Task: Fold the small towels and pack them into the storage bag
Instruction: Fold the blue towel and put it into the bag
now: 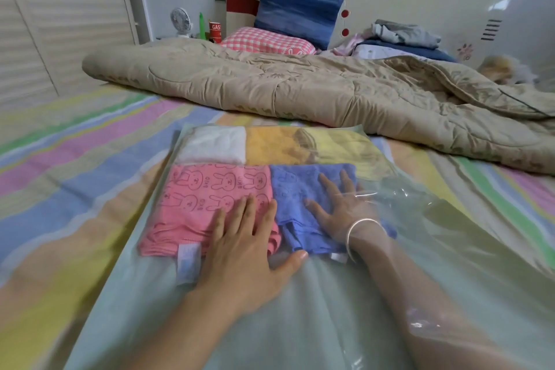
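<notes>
I see the clear storage bag (315, 309) lying flat on the striped bed (75, 159). My right hand (345, 207) reaches inside it, fingers spread flat on the blue towel (300, 189). My left hand (243, 252) presses flat on top, over the pink towel (204, 198). White (213, 144) and yellow (270, 146) towels lie beyond.

Two bare forearms reach into my view from the near edge, neither one covered by a sleeve. My left hand (240, 246) wears no rings, and its thumbnail is short and unpainted. My right hand (339, 207) carries one thin, pale bangle (360, 230) around the wrist. The right forearm looks hazy, seen through clear plastic film.
</notes>
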Motion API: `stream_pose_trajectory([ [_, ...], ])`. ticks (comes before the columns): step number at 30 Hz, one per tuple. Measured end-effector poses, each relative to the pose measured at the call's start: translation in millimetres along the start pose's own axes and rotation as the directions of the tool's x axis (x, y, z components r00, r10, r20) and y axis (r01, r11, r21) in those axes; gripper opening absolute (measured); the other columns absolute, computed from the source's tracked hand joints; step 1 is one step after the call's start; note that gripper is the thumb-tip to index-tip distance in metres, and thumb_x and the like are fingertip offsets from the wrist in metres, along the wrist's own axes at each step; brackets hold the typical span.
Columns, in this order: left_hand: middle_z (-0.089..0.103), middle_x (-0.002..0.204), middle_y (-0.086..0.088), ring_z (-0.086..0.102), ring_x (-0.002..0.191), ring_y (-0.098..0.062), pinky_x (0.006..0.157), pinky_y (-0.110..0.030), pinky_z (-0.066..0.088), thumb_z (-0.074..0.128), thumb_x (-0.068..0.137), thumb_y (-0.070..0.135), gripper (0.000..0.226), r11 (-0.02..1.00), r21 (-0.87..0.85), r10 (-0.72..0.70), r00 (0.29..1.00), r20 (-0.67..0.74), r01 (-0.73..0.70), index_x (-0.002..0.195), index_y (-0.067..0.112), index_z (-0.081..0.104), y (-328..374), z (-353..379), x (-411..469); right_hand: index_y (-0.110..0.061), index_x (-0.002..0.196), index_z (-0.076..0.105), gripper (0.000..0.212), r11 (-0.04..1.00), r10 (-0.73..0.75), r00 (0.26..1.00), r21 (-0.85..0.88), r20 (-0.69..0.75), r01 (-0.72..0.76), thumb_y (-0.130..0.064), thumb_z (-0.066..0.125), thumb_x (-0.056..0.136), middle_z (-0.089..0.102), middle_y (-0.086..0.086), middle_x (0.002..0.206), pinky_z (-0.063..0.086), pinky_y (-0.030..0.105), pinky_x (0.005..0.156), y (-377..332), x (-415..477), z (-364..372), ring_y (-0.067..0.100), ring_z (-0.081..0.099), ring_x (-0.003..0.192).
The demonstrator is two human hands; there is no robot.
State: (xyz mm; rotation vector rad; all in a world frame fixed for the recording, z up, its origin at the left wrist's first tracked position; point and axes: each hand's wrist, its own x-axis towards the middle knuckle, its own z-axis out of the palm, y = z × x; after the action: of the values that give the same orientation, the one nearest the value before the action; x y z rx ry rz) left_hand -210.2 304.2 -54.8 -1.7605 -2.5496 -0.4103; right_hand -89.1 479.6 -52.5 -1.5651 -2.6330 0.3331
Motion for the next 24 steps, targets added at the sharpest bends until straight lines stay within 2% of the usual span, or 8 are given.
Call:
stream_pose_trajectory([
  [6,0.005,0.162,0.005,-0.001,0.149,-0.012,0.121,-0.039,-0.002,-0.019,0.057,0.087,0.115,0.993,-0.096,0.054,0.994,-0.099,-0.064,0.153,0.03,0.008,-3.7,1.4,-0.6,-0.039,0.151,0.004,0.07,0.983,-0.061,0.984,-0.178,-0.166,0.031,-0.069,0.015,0.088,-0.009,0.003,0.161,-0.007,0.053,0.116,-9.0,-6.2,0.3,0.03,-0.015,0.146],
  [10,0.047,0.146,0.002,0.038,0.138,-0.01,0.116,-0.04,0.027,0.018,0.089,0.07,0.076,0.883,-0.417,0.089,0.95,-0.3,-0.215,0.138,0.021,0.049,-12.3,-1.2,-0.6,-0.041,0.15,0.008,0.07,0.97,-0.201,0.978,-0.15,-0.062,0.189,-0.069,0.006,0.086,-0.003,-0.005,0.161,-0.008,0.054,0.116,-25.0,-33.0,13.6,0.025,-0.008,0.148],
  [12,0.053,0.141,0.001,0.043,0.133,-0.008,0.114,-0.038,0.031,0.026,0.091,0.061,0.065,0.866,-0.446,0.088,0.946,-0.311,-0.228,0.132,0.02,0.057,-12.6,-6.8,-5.3,-0.036,0.148,0.028,0.068,0.965,-0.243,0.961,-0.135,-0.133,0.225,-0.067,0.006,0.092,0.019,0.003,0.159,0.007,0.061,0.115,-28.1,-49.6,23.4,0.033,0.015,0.146],
  [14,0.056,0.138,0.001,0.045,0.131,-0.009,0.112,-0.036,0.034,0.029,0.09,0.055,0.061,0.858,-0.458,0.08,0.941,-0.329,-0.233,0.128,0.02,0.06,-8.0,-17.6,-12.5,-0.032,0.143,0.041,0.093,0.972,-0.23,0.956,-0.085,-0.182,0.217,-0.074,-0.014,0.081,0.033,0.006,0.154,0.017,0.063,0.111,-24.3,-66.3,18.1,0.035,0.028,0.142],
  [18,0.055,0.138,0.003,0.045,0.13,-0.006,0.11,-0.026,0.033,0.027,0.087,0.056,0.063,0.836,-0.492,0.073,0.939,-0.337,-0.242,0.127,0.022,0.061,16.1,-47.3,-34.6,-0.035,0.151,0.013,0.137,0.979,-0.193,0.981,-0.063,0.027,0.195,-0.079,-0.043,0.035,0.006,-0.003,0.161,0.005,0.045,0.119,1.3,-130.4,7.5,0.018,0.003,0.148],
  [20,0.051,0.141,0.006,0.043,0.131,-0.004,0.109,-0.023,0.031,0.025,0.084,0.06,0.066,0.818,-0.516,0.109,0.949,-0.296,-0.255,0.128,0.024,0.06,38.3,-57.4,-51.0,-0.032,0.151,0.018,0.131,0.979,-0.194,0.98,-0.049,0.037,0.196,-0.079,-0.039,0.042,0.013,-0.003,0.16,0.009,0.041,0.118,14.9,-169.3,4.7,0.015,0.008,0.148],
  [22,0.046,0.145,0.009,0.039,0.134,-0.002,0.108,-0.02,0.027,0.021,0.08,0.065,0.073,0.805,-0.538,0.158,0.964,-0.212,-0.25,0.129,0.027,0.058,64.9,-60.9,-68.1,-0.027,0.141,0.043,0.11,0.981,-0.181,0.983,-0.067,0.002,0.181,-0.075,-0.026,0.069,0.038,-0.002,0.151,0.028,0.041,0.112,26.2,-207.9,-3.2,0.015,0.034,0.141],
  [24,0.045,0.147,0.009,0.037,0.136,-0.002,0.108,-0.018,0.025,0.019,0.076,0.067,0.077,0.799,-0.544,0.207,0.967,-0.148,-0.255,0.13,0.027,0.057,92.4,-57.5,-85.2,-0.024,0.119,0.067,0.086,0.981,-0.156,0.986,-0.128,-0.055,0.148,-0.06,-0.008,0.093,0.065,-0.004,0.125,0.053,0.038,0.088,42.1,-239.5,0.5,0.013,0.062,0.115],
])
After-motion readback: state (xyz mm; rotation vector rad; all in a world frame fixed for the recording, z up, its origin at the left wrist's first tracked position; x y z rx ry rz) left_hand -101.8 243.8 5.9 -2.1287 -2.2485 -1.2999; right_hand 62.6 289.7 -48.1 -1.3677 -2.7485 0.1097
